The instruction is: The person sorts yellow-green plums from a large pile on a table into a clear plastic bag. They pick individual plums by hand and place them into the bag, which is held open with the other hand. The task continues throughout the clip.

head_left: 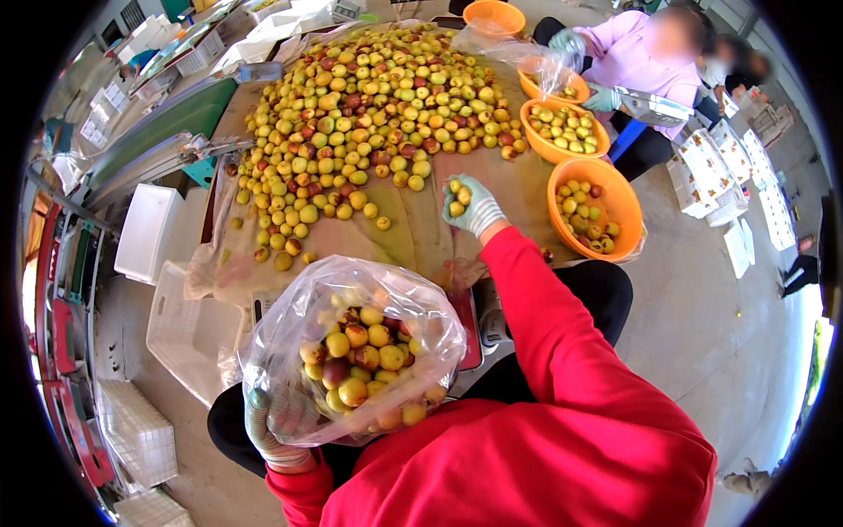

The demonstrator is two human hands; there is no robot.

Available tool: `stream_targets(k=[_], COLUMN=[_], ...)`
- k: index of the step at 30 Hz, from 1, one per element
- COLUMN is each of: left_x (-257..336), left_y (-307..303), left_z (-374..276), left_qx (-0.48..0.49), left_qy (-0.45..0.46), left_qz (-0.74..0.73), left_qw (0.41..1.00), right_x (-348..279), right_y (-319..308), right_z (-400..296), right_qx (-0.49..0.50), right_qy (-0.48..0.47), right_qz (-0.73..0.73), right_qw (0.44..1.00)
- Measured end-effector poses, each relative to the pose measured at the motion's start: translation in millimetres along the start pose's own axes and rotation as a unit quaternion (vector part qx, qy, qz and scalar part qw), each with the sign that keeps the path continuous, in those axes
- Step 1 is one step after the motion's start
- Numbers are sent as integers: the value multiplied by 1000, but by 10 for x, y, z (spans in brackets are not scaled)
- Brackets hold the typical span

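My gloved right hand (472,205) is closed around a few yellow-green jujubes (457,209) above the cloth-covered table. Beyond it spreads a large heap of jujubes (369,112), mostly yellow-green with some brownish red. In front of my body a clear plastic bag (421,300) stands with its mouth wide, partly filled with jujubes (359,356). My gloved left hand (273,415) grips the bag's left side, its fingers partly seen through the film. A red-edged surface (467,329), perhaps part of a scale, shows behind the bag.
Orange plastic basins (596,207) holding jujubes line the table's right edge. A co-worker in a pink top (649,56) sits beyond them. On the left are a green conveyor belt (171,132), a white bin (148,230) and a white crate (191,329). Printed cartons (705,165) stand right.
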State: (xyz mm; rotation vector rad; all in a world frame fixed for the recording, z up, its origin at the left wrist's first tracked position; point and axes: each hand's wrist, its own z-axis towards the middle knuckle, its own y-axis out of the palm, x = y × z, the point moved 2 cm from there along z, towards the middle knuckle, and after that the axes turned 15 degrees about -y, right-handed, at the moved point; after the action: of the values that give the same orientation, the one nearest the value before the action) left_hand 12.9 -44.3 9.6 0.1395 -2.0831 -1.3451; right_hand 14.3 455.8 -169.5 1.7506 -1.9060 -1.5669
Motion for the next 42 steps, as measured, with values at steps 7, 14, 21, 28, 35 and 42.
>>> stream_targets(k=[7,14,21,28,35,42], left_x=[27,21,19,35,-9,-16], left_y=[-24,82,44,-31,65,96], left_z=[38,25,11,12,59,12], left_qx=[-79,-37,-12,22,-21,-32], left_qy=[-30,-30,-12,2,-15,-24], left_qz=[16,-38,-48,-49,-55,-51], left_qw=[996,998,999,999,998,998], right_x=[-631,-1449,-1971,-1725,-816,-865], right_y=[67,-277,-782,-703,-998,-895], right_z=[-875,-1237,-1395,-1487,-1179,-967], right_qx=[24,-43,89,-19,-54,-63], right_qy=[-59,-124,-193,-201,-38,99], right_qz=[219,93,-5,-448,-937,-828], right_qw=[974,987,977,871,343,549])
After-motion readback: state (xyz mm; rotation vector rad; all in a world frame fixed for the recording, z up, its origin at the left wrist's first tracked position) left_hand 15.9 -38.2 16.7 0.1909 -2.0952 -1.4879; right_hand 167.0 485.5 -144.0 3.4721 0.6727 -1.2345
